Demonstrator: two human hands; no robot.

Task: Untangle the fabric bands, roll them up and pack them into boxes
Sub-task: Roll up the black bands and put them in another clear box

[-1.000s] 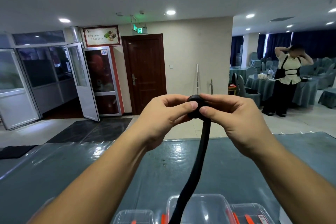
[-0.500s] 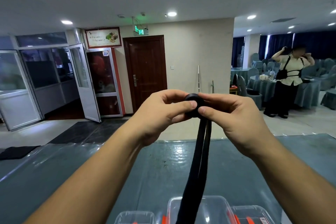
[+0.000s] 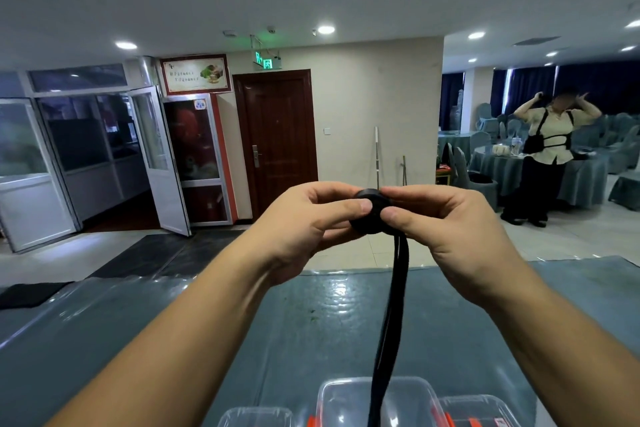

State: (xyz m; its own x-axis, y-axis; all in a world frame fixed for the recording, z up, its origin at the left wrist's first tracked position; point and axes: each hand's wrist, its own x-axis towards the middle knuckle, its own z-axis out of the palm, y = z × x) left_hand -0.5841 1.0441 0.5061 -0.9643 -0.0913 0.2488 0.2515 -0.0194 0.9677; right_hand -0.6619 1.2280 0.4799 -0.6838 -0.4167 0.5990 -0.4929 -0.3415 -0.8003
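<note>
The left hand (image 3: 304, 229) and the right hand (image 3: 446, 232) are raised together in front of the chest, each clamped on the same small roll (image 3: 370, 211) of black fabric band, thumbs pressing its near face and the other fingers curled behind it. From the underside of the roll the unwound tail (image 3: 391, 322) of the band hangs straight down, a flat, matte, limp strip that seems to show two thicknesses close together, so it may be doubled or twisted there. It runs down over the clear plastic boxes (image 3: 377, 402) at the lower edge of the view, which have rounded corners, glossy lids and orange-red clips. The likely trouble is the coil itself: if either thumb eases off, the soft windings could spring loose or telescope sideways, and a twist carried up from the hanging tail would be wound in and make the roll lumpy. The desk (image 3: 311, 322) beneath is covered in grey-blue cloth under a shiny, wrinkled transparent sheet that catches the ceiling lights.
</note>
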